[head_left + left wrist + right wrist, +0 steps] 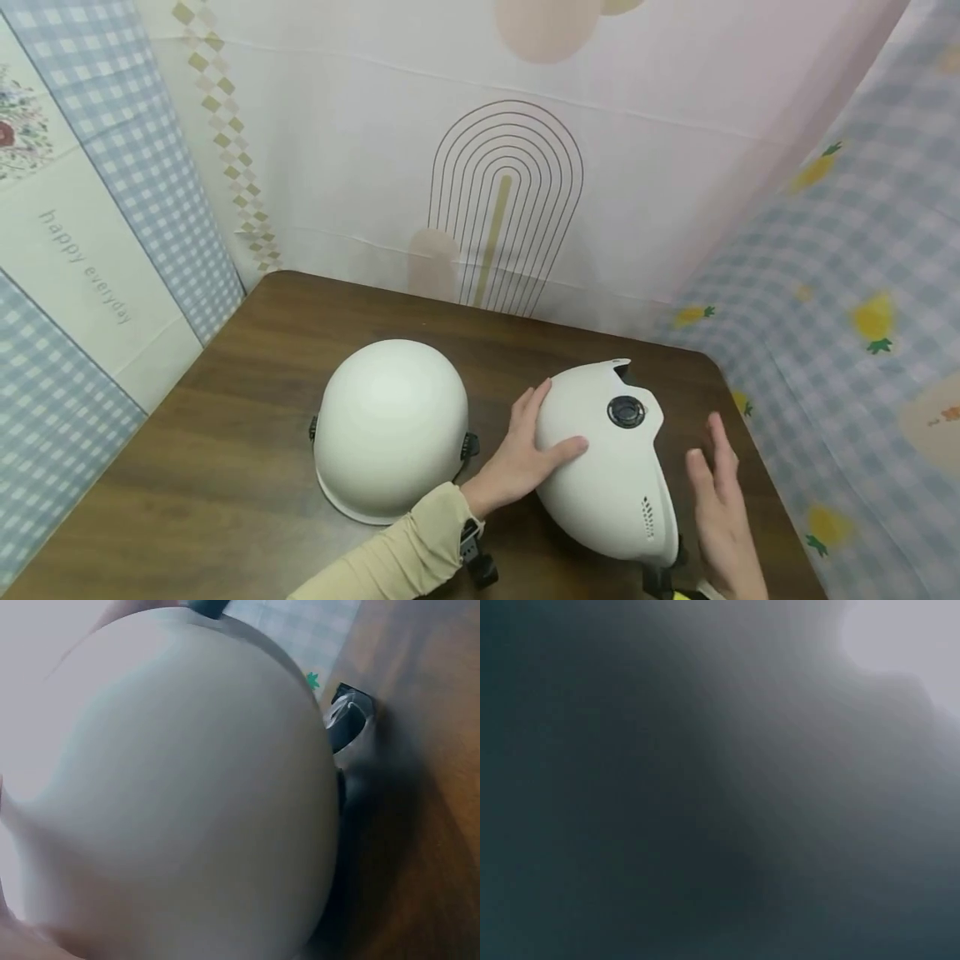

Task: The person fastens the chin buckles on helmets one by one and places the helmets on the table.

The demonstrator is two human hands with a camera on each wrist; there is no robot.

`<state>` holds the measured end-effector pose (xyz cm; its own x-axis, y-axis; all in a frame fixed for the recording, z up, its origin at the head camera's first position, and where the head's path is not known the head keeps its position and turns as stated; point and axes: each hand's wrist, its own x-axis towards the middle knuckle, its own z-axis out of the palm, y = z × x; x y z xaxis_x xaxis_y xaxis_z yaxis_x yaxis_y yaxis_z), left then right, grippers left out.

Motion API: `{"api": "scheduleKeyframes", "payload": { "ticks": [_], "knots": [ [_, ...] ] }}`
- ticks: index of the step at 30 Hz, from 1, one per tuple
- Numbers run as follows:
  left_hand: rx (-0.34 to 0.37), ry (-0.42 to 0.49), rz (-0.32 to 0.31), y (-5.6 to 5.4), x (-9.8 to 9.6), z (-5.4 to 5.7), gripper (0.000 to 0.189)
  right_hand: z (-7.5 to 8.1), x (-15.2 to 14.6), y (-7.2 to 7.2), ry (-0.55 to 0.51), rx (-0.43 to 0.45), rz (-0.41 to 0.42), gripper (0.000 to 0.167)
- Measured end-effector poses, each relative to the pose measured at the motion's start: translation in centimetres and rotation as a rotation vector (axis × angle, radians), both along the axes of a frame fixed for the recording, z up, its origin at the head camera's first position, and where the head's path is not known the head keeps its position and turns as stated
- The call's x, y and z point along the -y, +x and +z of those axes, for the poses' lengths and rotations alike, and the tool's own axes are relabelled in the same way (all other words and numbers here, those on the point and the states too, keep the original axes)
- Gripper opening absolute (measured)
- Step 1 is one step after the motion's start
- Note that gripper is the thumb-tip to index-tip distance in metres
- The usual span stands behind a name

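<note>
A white helmet [600,483] stands tilted on its side at the right of the table in the head view, its open side turned right. It has a round black fitting and a row of small slots. My left hand [521,458] rests on its crown, thumb and fingers spread over the shell. The same helmet [195,780] fills most of the left wrist view. My right hand [723,508] is held apart from the helmet, to the right of its open side, with fingers extended. The right wrist view is dark and blurred.
A second white helmet [390,425] sits crown up on the brown wooden table [187,467], left of my left hand. Black clips stick out at its sides. A pale printed cloth [345,167] hangs behind the table, with checked cloth [810,333] at the right.
</note>
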<state>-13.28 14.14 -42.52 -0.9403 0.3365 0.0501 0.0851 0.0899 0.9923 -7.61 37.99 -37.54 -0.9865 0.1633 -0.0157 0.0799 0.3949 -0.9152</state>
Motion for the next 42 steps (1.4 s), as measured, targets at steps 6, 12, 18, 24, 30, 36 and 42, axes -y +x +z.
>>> {"api": "scheduleKeyframes", "payload": {
  "ticks": [6,12,18,24,30,36,42],
  "knots": [
    [0.004,0.018,0.02,0.2,0.1,-0.5,0.089,-3.5,-2.0,-1.1,0.082,0.385,0.113,0.084],
    [0.004,0.042,0.002,0.2,0.0,-0.7,0.087,-4.9,-2.0,-1.0,-0.039,0.333,0.207,0.069],
    [0.029,0.053,0.001,0.3,-0.1,-0.9,0.085,-5.1,-2.0,-1.0,-0.036,0.31,0.22,0.066],
    [0.019,0.046,-0.02,0.3,0.1,-1.0,0.088,-5.4,-2.1,-1.3,-0.008,0.378,0.193,0.077],
    [0.044,0.066,-0.043,0.2,0.4,-0.9,0.09,-5.4,-1.9,-1.5,0.044,0.422,0.159,0.088],
    [0.105,0.07,-0.019,0.0,0.8,-1.2,0.09,-5.5,-1.3,-1.9,0.217,0.46,0.114,0.098],
    [0.123,0.069,0.004,-0.2,1.4,-1.4,0.088,-5.4,-1.3,-1.9,0.219,0.43,0.109,0.09]
  ]
}}
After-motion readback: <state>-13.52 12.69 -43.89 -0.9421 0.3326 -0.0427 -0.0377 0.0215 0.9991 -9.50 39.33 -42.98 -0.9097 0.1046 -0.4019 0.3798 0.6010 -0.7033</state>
